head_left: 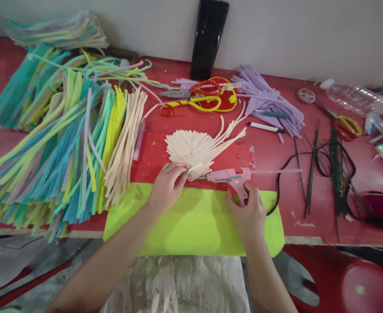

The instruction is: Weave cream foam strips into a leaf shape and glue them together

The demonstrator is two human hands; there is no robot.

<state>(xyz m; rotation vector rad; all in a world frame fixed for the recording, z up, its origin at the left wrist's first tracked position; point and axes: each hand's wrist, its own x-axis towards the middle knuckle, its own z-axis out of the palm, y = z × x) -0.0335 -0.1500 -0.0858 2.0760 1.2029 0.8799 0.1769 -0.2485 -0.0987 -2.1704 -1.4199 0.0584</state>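
One leaf of cream strips, flat on the red counter, loose ends splayed toward the upper right. At its lower edge, one left hand, fingers pinched together on the strips. Just to the right, one pink glue gun, gripped in the fingers of one right hand, nozzle aimed left at the leaf's lower edge; contact there too small to make out. Jutting from the gun's back, one clear glue stick. Under the wrists, one lime board. Left of the leaf, one purple tube, one cream bundle, then a heap of coloured strips, too tangled to count. Above the leaf, red and yellow scissors, number of pairs hard to tell, and one black phone propped against the wall. To the upper right, one purple bundle and two pens, one teal, one white with a black cap. Farther right, one spool, one bottle on its side, one more pair of scissors, several dark stems and one black cord.
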